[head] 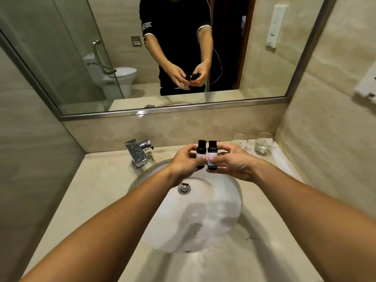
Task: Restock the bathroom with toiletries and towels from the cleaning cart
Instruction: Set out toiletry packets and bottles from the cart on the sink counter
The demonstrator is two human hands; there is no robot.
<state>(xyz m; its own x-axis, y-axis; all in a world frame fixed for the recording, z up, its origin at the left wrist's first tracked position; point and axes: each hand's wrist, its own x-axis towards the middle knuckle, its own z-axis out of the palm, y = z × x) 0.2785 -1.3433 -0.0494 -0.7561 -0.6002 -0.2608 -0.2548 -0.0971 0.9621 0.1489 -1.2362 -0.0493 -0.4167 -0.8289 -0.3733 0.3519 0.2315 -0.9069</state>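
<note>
Two small dark toiletry bottles with pale labels stand upright side by side in the air above the back of the white sink [234, 200]. My left hand [183, 161] pinches the left bottle [201, 152] between thumb and fingers. My right hand [232, 162] pinches the right bottle [212, 153] the same way. The two bottles nearly touch each other. Their bases are partly hidden by my fingers.
A chrome tap [139, 152] stands at the back left of the sink. Two drinking glasses [263, 144] sit in the back right corner of the beige counter [97, 188]. A wide mirror [81, 58] above reflects a toilet, a shower screen and a person in black.
</note>
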